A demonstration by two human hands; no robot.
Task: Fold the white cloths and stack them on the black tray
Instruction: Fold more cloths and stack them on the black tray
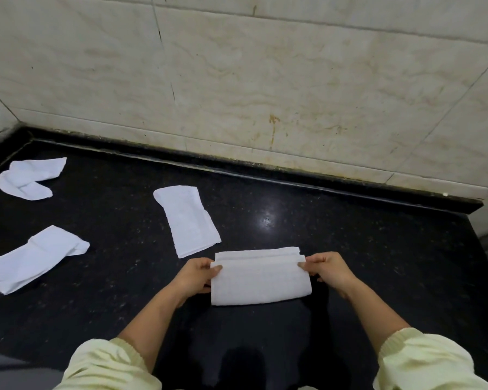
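Observation:
A white cloth, folded into a wide rectangle, lies on the black counter in front of me. My left hand pinches its left edge and my right hand pinches its right edge, near the upper corners. Three more white cloths lie loose on the counter: one just behind the folded one, one at the left, and a crumpled one at the far left back. No black tray is in view.
A tiled beige wall stands behind the counter and turns a corner at the far left. The counter's raised back rim runs along the wall and ends at the right, where the counter steps off.

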